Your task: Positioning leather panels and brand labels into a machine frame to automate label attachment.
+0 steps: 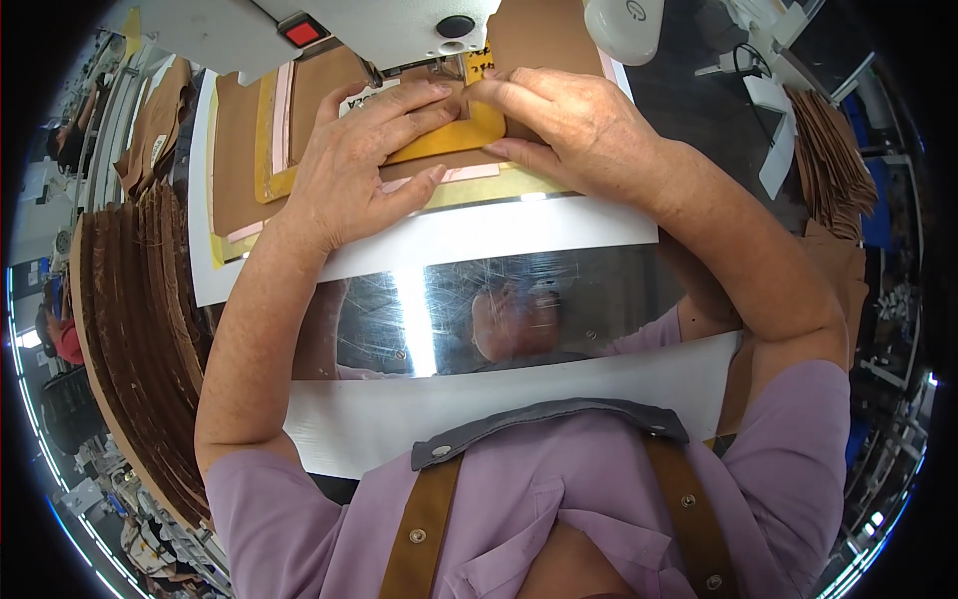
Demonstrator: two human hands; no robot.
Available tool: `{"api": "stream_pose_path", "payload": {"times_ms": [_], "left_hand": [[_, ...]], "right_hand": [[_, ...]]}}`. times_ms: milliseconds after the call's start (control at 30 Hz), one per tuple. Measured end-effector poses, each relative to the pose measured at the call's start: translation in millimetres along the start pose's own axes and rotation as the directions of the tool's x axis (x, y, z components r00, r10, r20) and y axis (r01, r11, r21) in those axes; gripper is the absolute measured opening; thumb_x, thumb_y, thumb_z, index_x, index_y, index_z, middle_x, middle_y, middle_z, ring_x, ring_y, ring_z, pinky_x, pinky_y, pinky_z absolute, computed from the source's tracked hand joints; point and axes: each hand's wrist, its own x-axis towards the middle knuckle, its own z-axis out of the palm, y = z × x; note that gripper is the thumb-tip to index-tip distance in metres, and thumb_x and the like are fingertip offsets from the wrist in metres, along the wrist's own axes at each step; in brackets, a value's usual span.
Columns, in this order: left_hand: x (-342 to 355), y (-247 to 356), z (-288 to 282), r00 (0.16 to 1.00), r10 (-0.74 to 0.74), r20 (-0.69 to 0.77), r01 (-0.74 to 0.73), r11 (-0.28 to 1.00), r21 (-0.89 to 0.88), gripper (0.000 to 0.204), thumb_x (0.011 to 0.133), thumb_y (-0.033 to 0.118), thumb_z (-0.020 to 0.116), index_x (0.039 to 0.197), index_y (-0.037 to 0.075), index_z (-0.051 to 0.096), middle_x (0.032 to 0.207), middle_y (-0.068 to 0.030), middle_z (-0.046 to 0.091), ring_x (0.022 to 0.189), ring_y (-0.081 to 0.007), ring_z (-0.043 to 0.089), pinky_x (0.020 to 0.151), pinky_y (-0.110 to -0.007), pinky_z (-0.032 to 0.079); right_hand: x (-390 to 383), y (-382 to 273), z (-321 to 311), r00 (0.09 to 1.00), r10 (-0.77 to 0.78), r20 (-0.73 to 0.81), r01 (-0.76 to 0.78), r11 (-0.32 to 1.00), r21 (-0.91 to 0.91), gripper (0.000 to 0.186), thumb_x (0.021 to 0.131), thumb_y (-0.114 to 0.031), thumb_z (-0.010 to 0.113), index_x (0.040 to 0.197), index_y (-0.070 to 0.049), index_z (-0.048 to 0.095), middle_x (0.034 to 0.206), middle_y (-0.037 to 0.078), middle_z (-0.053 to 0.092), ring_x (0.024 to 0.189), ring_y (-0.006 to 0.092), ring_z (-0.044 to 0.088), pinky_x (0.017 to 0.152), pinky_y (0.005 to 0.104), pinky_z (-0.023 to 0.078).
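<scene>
Beneath the sewing machine head (399,32), a yellow template frame (424,143) lies on tan sheet pieces (233,150) with pale pink strips (464,174). My left hand (359,160) rests on the template and pieces with its fingers spread, fingertips near the needle area and thumb lower down. My right hand (559,130) lies at the template's right corner, index finger bent toward the needle area and thumb apart along the lower edge. What lies under the fingertips is partly hidden.
A white board (434,230) borders a scratched metal plate (509,265). Thick stacked brown pieces (130,299) stand at left, more brown sheets (828,160) at right. A white machine part (624,25) hangs top right. A co-worker in red (65,334) is at far left.
</scene>
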Motion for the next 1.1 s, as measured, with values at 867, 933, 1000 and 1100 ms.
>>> {"api": "stream_pose_path", "payload": {"times_ms": [867,933,1000,1100], "left_hand": [[20,-21,5,0.972,-0.097,-0.212,0.120,0.988,0.096,0.056,0.086,0.055,0.068,0.123,0.013,0.074,0.123,-0.0164,0.070,0.131,-0.0315,0.053,0.119,-0.048,0.025],[3,-34,-8,0.962,-0.123,-0.243,0.139,0.989,0.053,0.052,0.088,0.048,0.071,0.125,0.011,0.074,0.126,-0.0165,0.069,0.129,-0.0285,0.055,0.119,-0.046,0.024],[-18,-46,-18,0.887,-0.361,-0.288,0.318,0.929,-0.187,0.050,0.091,0.041,0.073,0.127,0.007,0.072,0.132,-0.0163,0.067,0.130,-0.0287,0.057,0.119,-0.044,0.029],[-65,-70,-28,0.725,-0.588,-0.359,0.489,0.806,-0.334,0.054,0.093,0.039,0.073,0.133,0.002,0.066,0.142,-0.0170,0.062,0.134,-0.0305,0.056,0.117,-0.042,0.036]], "right_hand": [[2,21,6,0.986,0.128,0.109,-0.128,0.992,-0.005,0.033,0.098,-0.027,0.065,0.123,-0.004,0.065,0.121,0.013,0.065,0.114,0.0294,0.064,0.100,0.0417,0.054],[3,16,4,0.992,0.100,0.078,-0.099,0.995,-0.006,0.035,0.098,-0.027,0.065,0.126,-0.004,0.065,0.125,0.013,0.064,0.117,0.0294,0.063,0.102,0.0412,0.052],[-2,11,-7,0.972,0.214,0.094,-0.215,0.977,0.000,0.041,0.099,-0.030,0.064,0.132,-0.004,0.062,0.130,0.015,0.063,0.124,0.0301,0.059,0.106,0.0407,0.050],[-12,20,-16,0.924,0.373,0.088,-0.367,0.927,-0.071,0.051,0.100,-0.038,0.061,0.137,-0.003,0.058,0.135,0.017,0.061,0.130,0.0311,0.056,0.112,0.0436,0.045]]}}
